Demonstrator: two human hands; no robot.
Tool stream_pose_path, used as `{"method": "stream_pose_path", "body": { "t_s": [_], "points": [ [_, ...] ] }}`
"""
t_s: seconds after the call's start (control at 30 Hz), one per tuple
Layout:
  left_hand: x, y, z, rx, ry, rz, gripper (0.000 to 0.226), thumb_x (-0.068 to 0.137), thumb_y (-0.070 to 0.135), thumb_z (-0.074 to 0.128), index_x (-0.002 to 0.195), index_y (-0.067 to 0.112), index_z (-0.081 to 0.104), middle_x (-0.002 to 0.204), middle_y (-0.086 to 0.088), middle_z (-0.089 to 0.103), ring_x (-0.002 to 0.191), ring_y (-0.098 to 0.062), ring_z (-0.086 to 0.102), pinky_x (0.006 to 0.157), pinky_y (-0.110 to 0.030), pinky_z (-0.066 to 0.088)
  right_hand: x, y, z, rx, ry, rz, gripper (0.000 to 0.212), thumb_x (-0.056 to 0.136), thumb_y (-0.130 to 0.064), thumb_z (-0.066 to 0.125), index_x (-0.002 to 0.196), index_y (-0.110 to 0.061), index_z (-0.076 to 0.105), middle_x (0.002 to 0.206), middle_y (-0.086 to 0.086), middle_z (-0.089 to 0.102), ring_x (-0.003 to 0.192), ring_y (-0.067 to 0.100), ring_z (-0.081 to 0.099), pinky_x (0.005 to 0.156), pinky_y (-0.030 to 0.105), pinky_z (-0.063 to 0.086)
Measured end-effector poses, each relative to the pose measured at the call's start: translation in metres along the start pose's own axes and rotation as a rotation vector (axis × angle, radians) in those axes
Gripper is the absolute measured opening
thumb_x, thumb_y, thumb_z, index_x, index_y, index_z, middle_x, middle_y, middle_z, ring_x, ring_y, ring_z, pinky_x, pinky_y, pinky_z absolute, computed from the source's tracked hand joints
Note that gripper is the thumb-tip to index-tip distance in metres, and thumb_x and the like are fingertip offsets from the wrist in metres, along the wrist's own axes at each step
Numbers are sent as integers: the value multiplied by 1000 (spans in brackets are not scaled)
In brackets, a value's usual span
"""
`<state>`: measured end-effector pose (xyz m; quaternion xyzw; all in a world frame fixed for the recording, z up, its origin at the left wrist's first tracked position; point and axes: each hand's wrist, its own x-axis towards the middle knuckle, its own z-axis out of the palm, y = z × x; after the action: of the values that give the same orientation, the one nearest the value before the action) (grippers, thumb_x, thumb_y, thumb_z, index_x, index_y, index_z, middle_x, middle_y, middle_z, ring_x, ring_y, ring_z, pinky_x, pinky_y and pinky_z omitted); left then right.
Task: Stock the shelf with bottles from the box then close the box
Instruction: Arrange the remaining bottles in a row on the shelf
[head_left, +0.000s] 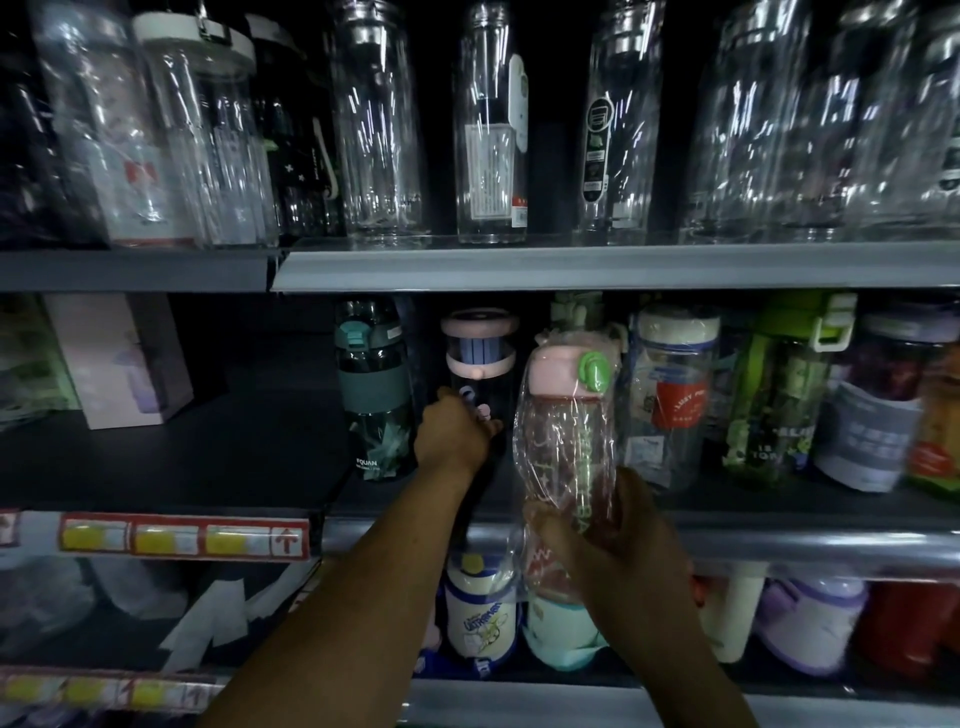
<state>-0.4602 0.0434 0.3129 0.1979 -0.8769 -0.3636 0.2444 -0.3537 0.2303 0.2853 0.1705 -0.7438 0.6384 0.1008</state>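
Left hand: your left hand (454, 434) is reached into the middle shelf (779, 540), fingers curled against the lower body of the dark bottle with the pink lid (480, 364). Whether it is gripping it or only nudging it, you cannot tell.

Right hand: your right hand (613, 551) is wrapped around the bottom of the plastic-wrapped pink bottle (569, 431), fingers pressed together on the film and the body under it.

Task's thing: the wrapped bottle is in the air at the shelf's front edge, its base at the lip, not yet set down.

Long axis: near upright, lid and green button (592, 369) tipped slightly back toward the shelf.

Key relation: the slot lies up and ahead of your right-hand grip, between the dark bottle on the left and the clear bottle with the red label (675, 395) on the right. The gap looks tight; the wrapped bottle already overlaps it in view.

Nearer hand: the right one carries the load; the left is deeper in, beside the slot.

Next move, by judgement: shift the dark bottle toward the green-banded bottle (376, 389), then push the wrapped one straight in, base first.

Risk: loose film catching a neighbour.

Box: out of view.
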Motion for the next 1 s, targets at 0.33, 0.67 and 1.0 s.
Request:
{"method": "stream_pose_path", "body": {
  "t_s": [0.33,0.67,1.0],
  "points": [
    [-23,-4,-26,-42,-129,72,26,93,18,68,114,2,66,113,-11,71,108,-26,67,73,-18,41,-5,-3,2,13,-61,-41,26,83,-31,84,89,-34,60,84,4,75,71,17,76,64,39,64],
    [-84,-59,-81,-463,52,308,25,95,0,61,109,16,74,95,11,77,90,-4,71,83,-17,54,33,-31,42,-67,-167,-91,27,87,-33,81,93,-16,60,73,3,71,59,5,70,53,23,56],
    [-81,-59,-71,-388,-74,293,37,102,19,55,139,24,58,123,11,68,112,2,63,101,-27,51,76,-16,90,-231,52,-99,60,76,-50,85,111,-21,45,103,-1,64,87,15,66,69,30,56]
  ]
}}
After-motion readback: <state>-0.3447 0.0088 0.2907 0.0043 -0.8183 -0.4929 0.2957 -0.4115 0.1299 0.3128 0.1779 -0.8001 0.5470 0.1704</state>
